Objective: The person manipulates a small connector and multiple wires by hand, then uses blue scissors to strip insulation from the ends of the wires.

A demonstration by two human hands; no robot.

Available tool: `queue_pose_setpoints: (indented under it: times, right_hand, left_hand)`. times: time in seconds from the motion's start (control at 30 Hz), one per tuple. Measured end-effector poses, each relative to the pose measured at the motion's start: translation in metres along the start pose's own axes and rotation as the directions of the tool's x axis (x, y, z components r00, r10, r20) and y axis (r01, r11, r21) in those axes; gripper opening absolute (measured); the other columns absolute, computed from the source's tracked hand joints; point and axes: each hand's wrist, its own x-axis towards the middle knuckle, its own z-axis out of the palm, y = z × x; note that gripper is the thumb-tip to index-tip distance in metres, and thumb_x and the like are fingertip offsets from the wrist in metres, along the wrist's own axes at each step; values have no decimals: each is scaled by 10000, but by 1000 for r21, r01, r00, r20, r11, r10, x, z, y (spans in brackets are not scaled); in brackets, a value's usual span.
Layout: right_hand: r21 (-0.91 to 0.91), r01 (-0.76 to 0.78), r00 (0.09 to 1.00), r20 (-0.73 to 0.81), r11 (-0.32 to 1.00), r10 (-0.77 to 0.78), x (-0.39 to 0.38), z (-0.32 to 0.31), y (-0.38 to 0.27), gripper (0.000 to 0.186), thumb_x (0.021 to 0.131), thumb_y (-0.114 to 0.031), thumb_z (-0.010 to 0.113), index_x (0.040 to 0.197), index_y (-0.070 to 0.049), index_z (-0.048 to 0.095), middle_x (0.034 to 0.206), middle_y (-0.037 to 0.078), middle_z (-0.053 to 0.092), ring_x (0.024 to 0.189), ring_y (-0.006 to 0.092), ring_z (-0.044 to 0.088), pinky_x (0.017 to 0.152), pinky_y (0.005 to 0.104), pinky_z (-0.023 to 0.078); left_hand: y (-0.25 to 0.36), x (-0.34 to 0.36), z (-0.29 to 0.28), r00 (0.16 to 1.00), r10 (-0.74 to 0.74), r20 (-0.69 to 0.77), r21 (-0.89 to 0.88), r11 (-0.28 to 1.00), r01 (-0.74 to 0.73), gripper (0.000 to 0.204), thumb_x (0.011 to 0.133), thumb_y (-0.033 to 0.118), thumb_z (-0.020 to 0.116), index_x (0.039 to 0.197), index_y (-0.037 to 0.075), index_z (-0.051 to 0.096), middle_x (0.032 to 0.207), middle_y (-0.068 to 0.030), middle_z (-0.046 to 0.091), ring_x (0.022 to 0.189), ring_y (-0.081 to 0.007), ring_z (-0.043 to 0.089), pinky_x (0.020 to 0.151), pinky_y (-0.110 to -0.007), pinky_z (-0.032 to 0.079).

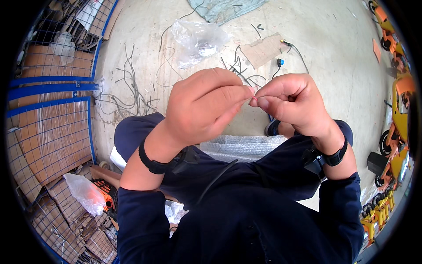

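Left hand [203,104]: mid-frame, fingertips at the red strand [254,97]; cannot tell whether gripping
Right hand [295,102]: right of centre, thumb and forefinger pinching it
Red strand: slightly upper right of centre, between the hands

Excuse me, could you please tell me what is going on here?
A person is pinching a tiny red thing between the fingertips of the left hand and the right hand; it is too small to identify. The hands are raised above bubble wrap between the person's legs. On the floor beyond lie loose dark cables, a clear plastic bag and a cardboard piece.
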Motion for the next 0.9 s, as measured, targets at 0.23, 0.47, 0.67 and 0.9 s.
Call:
queue_pose_setpoints:
  times: [0.23,0.47,0.67,0.9]
  right_hand:
    - [-27,166,985,46,986,-165,6,-1,12,116,847,9,595,908,7,694,753,23,640,640,48,519,575,205,407]
    - [8,161,977,143,987,-161,11,-11,13,144,856,43,553,923,19,678,922,108,654,814,146,600,729,262,479]
    - [-94,165,981,117,982,-154,9,-12,12,131,867,-34,606,948,16,697,881,48,690,788,74,598,701,219,476]
    - [-152,4,1000,-7,988,-6,5,-11,2,100,879,-15,603,949,14,670,886,33,659,776,53,564,688,219,466]
  left_hand:
    - [-2,-1,-1,999,-42,13,-48,998,42,328,655,-108,691,948,40,687,834,-98,624,659,-169,598,531,-249,469]
    - [-5,-3,2,1000,3,17,-2,1000,-3,344,643,-87,702,960,48,692,832,-87,625,667,-183,604,540,-257,475]
    - [-9,-2,1,996,-12,89,-4,1000,13,312,647,-62,707,940,45,696,834,-84,627,675,-193,611,549,-264,484]
    - [-4,2,-1,991,-107,85,-64,992,112,274,671,-97,678,909,40,692,832,-89,623,670,-173,601,536,-248,466]
